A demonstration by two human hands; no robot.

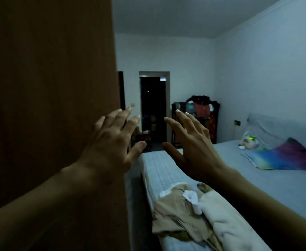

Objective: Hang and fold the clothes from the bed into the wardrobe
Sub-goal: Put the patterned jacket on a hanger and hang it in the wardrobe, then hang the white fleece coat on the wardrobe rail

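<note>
Barely begun, I'd say: the clothes [193, 212] lie heaped at lower centre on the bed [268, 180], while left hand [112, 142] and right hand [190, 140] hover mid-frame, fingers spread, holding nothing.

Both bare forearms reach forward and upward, backs of the hands toward the camera. The left hand [112, 142] and the right hand [190, 142] are held side by side, apart, fingers straight and spread, holding nothing.

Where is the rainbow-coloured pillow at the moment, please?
In the head view, the rainbow-coloured pillow lies at the right on the bed, near the grey headboard and the plastic bag.
</note>
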